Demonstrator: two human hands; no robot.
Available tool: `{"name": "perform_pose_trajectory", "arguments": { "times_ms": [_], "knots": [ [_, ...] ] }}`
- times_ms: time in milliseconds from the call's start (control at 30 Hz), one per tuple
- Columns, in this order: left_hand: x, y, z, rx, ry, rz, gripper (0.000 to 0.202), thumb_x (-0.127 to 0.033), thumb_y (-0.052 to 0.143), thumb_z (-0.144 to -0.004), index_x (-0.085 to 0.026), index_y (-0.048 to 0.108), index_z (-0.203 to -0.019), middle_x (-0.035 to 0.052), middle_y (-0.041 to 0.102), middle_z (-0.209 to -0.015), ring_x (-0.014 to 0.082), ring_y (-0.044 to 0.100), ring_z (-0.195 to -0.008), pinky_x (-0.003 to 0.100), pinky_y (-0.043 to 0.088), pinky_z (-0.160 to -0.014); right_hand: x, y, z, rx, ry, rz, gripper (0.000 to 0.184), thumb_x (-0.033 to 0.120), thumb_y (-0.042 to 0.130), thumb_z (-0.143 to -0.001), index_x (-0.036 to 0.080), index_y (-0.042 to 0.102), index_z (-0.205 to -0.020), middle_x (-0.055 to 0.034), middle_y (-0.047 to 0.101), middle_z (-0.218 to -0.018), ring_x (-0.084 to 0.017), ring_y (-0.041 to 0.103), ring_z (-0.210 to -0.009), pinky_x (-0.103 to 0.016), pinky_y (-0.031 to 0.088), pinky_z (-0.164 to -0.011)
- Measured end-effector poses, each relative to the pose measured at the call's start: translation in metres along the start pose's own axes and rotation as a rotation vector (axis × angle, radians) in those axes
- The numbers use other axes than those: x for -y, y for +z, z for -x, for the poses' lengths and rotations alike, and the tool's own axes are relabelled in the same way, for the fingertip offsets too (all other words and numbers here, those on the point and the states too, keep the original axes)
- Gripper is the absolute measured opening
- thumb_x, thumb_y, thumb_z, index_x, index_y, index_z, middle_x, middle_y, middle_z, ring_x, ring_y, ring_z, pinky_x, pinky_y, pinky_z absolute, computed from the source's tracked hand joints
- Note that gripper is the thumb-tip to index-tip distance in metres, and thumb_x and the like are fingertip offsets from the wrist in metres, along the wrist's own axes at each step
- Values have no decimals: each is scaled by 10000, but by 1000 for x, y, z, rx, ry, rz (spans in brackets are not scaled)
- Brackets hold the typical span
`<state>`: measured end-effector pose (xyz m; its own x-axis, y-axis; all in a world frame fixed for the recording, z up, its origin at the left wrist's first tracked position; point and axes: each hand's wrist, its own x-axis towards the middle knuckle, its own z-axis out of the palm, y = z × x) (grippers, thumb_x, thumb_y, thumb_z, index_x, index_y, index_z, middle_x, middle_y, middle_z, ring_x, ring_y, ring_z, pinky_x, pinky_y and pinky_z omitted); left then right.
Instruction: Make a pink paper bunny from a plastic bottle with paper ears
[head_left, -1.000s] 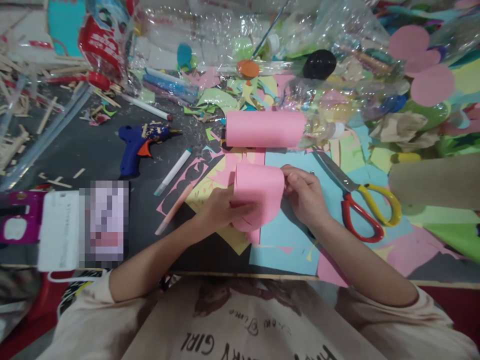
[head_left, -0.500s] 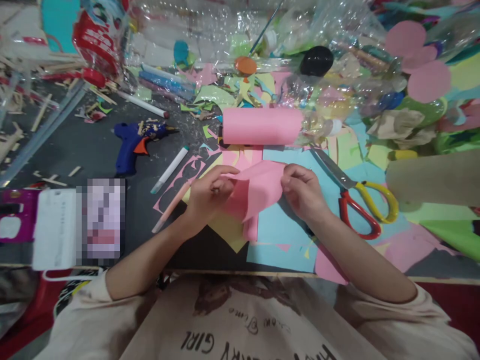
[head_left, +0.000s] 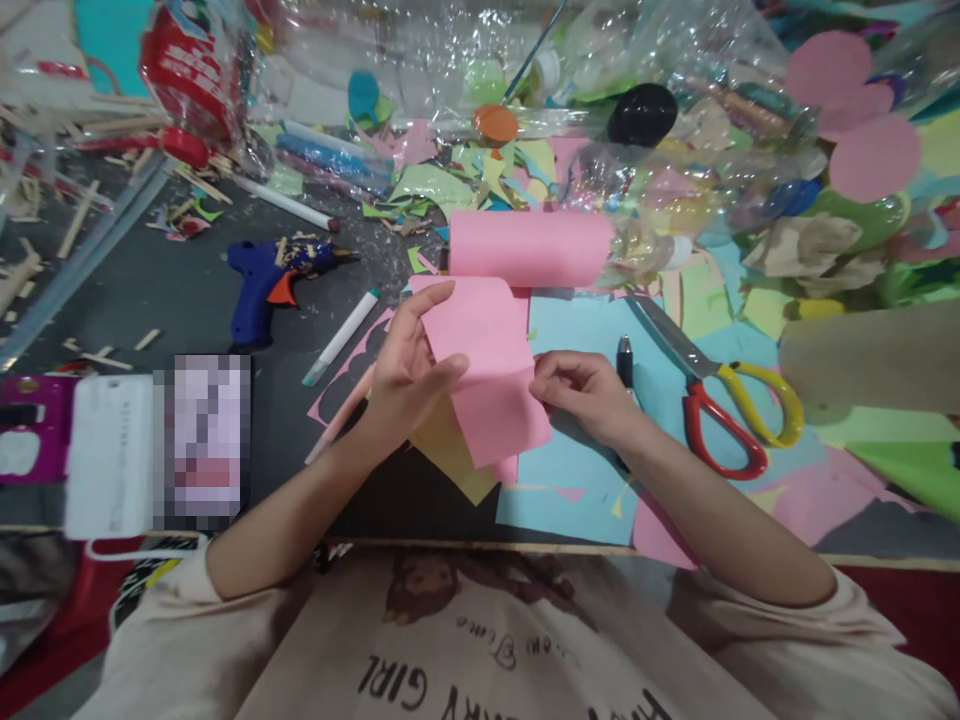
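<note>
A pink paper sheet [head_left: 487,370] is held flat in front of me, over the light blue paper [head_left: 577,460]. My left hand [head_left: 409,370] grips its left edge, thumb on top and fingers behind. My right hand [head_left: 581,390] pinches its right edge with closed fingers. Just beyond the sheet lies a pink paper roll [head_left: 529,248].
Red-and-yellow scissors [head_left: 712,395] and a black pen [head_left: 624,355] lie right of my right hand. A blue glue gun [head_left: 274,285], white marker [head_left: 341,338] and pink pencil [head_left: 337,415] lie to the left. Clear plastic bottles [head_left: 660,120], paper scraps and wooden sticks crowd the far side.
The pink sheet was curled between my hands; it is now unrolled and flat. My left hand shifted up along its left edge, my right hand dropped lower, uncovering the pen.
</note>
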<state>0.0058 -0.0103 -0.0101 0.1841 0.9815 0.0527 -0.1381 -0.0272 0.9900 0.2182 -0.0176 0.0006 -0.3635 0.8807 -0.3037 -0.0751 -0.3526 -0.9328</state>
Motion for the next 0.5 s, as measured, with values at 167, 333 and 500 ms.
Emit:
{"name": "perform_pose_trajectory", "arguments": {
  "times_ms": [167,333,500],
  "knots": [
    [-7,4,1,19,-99,-53,611,-440,751,-796,-256,500,-1321,91,615,-1223,204,656,-979,298,567,-753,-1,-3,1,-25,89,-139,306,502,744,-701,200,704,-667,7,631,-615,-122,563,-544,-253,458,-500],
    [-11,14,12,231,-47,-153,399,-432,638,-898,-252,585,-1250,84,646,-1169,159,650,-771,299,542,-635,-4,-7,4,236,161,-44,311,504,778,-703,224,721,-827,15,662,-623,-165,625,-575,-299,538,-552],
    [1,25,20,324,340,-471,345,-436,476,-971,-216,632,-1186,46,624,-794,203,577,-765,365,502,-709,5,-8,9,466,156,101,367,574,770,-693,214,712,-736,17,652,-616,-171,640,-649,-297,560,-598]
  ]
}}
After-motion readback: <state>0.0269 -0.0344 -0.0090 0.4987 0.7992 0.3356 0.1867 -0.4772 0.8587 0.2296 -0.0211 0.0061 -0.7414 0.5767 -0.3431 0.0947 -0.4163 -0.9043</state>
